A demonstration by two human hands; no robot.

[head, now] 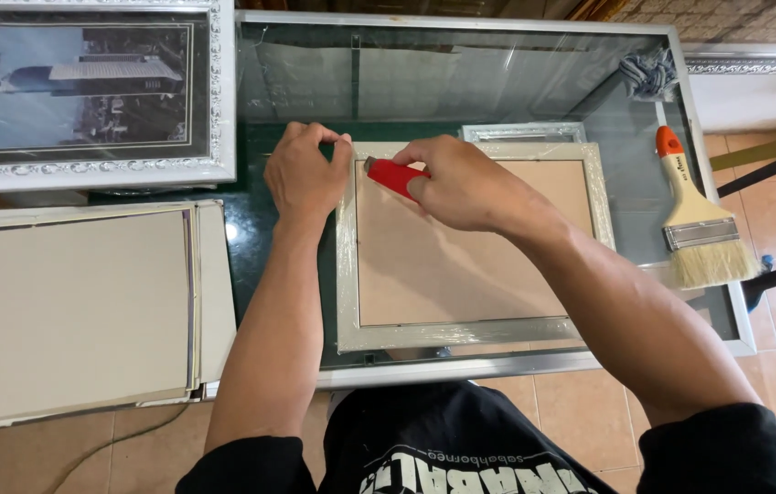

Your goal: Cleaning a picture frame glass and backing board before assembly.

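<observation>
A silver picture frame [461, 331] wrapped in clear plastic film lies face down on the glass table [516, 82], its brown backing board up. My right hand [465, 183] grips a red utility knife [395, 176] whose tip sits at the frame's top left corner. My left hand [305, 169] pinches the plastic film at that same corner, fingers closed on it.
A paintbrush [694, 220] with an orange handle rests at the table's right edge. A framed city picture [86, 91] lies at the top left, over a stack of beige boards [68, 311]. A second small silver frame [523, 132] and a rag [648, 71] sit behind.
</observation>
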